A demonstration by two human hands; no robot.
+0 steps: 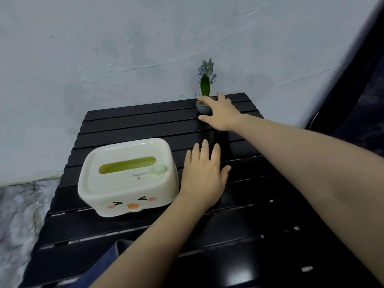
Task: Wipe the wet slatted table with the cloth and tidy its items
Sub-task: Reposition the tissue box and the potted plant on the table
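A black slatted table [128, 129] stands against a pale wall. At its far edge sits a small grey plant pot [202, 107] holding a green leaf and a purple flower [205, 71]. My right hand [221, 115] wraps around the pot from the right, with the index finger over the rim and the thumb at its base. My left hand [204, 173] lies flat on the slats with fingers apart, just right of a white tissue box [126, 177] that has a cartoon face and a green slot. A blue fabric [108, 262] shows at the near edge; I cannot tell if it is the cloth.
The pale wall [124, 48] runs directly behind the table. A dark curtain or panel [365, 80] hangs at the right. A grey mottled floor [18, 225] lies to the left of the table.
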